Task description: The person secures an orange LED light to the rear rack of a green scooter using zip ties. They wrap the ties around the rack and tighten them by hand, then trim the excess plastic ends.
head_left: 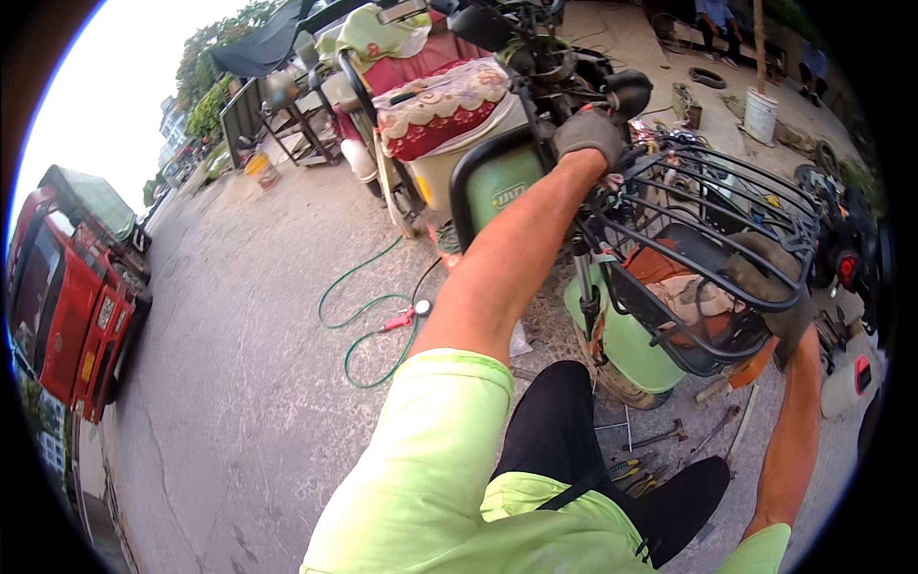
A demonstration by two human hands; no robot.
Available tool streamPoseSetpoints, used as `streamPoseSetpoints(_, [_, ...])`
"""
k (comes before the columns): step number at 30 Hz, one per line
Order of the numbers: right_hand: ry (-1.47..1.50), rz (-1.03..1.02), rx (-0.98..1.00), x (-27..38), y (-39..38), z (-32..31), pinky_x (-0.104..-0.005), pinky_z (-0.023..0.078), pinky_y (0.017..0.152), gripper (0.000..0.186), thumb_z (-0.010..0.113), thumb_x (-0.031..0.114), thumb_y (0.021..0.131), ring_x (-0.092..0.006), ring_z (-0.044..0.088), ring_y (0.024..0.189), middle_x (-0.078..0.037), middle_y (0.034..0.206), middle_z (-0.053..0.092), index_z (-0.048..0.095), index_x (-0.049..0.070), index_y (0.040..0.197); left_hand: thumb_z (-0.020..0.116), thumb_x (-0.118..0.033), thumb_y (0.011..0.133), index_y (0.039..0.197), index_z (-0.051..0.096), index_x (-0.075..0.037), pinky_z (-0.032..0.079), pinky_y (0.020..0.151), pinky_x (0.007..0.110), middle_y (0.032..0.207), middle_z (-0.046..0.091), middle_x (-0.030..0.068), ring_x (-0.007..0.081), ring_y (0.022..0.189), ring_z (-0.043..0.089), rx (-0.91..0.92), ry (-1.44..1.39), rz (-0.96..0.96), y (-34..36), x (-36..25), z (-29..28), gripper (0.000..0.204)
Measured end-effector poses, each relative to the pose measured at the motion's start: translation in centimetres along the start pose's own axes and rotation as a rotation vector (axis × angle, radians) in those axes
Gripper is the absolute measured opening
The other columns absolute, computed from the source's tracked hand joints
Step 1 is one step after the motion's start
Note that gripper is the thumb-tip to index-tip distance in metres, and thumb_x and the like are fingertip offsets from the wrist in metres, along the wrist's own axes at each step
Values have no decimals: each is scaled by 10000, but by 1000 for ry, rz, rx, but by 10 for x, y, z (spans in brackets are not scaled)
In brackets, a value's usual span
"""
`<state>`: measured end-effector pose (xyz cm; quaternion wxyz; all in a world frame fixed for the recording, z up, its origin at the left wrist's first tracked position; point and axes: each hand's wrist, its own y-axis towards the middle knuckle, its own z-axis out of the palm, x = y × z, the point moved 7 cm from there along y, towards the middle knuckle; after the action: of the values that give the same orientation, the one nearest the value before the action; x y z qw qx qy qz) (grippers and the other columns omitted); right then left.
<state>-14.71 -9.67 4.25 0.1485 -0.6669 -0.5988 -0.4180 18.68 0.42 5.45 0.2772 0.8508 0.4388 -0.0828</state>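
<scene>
In front of me stands a light green scooter, its front fender point(636, 335) facing my knees. A black wire basket point(703, 206) is mounted on its front and holds brown and orange-red cloth point(684, 292). My left hand point(591, 137), in a dark grey glove, reaches forward past the basket and is closed around the handlebar area; its fingertips are partly hidden. My right hand point(790, 320), also gloved, is at the basket's right side with its fingers curled round the wire frame, partly behind the bars.
Wrenches point(660, 435) and yellow-handled pliers point(626, 471) lie on the ground by my knees. A white jug point(847, 387) stands at right. A green hose point(359, 330) with a red air gun point(399, 320) curls at left. A red truck point(72, 297) stands far left; people sit at the back.
</scene>
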Motion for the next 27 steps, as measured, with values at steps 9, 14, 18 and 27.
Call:
streamPoseSetpoints(9, [-12, 82, 121, -7, -7, 2, -336, 536, 810, 408, 636, 265, 958, -208, 666, 928, -132, 1055, 656, 609, -41, 1227, 589, -306, 910, 1091, 759, -83, 574, 893, 454, 1102, 744, 186, 349, 1027, 723, 13, 17, 40, 5, 3, 24, 333])
streamPoseSetpoints(14, [-109, -13, 370, -21, -12, 12, -376, 538, 748, 359, 631, 242, 945, -215, 653, 861, -141, 1029, 581, 583, -11, 1194, 609, -236, 897, 1070, 755, -86, 593, 751, 442, 1047, 760, 130, 305, 979, 746, 70, 79, 44, -19, -8, -1, 271])
streamPoseSetpoints(18, [-148, -92, 426, -14, -7, 23, -435, 492, 759, 302, 628, 182, 892, -232, 583, 766, -147, 948, 568, 571, 7, 1131, 613, -312, 896, 930, 735, -67, 576, 765, 473, 911, 736, 187, 366, 854, 730, 30, -35, -52, -15, 16, 20, 276])
streamPoseSetpoints(27, [-223, -100, 523, -5, 33, 42, -478, 480, 634, 247, 673, 256, 822, -324, 622, 657, -120, 742, 608, 638, 82, 993, 615, -219, 890, 1126, 589, -37, 546, 728, 529, 891, 705, 217, 409, 807, 698, 151, -341, -159, -1, 51, 25, 299])
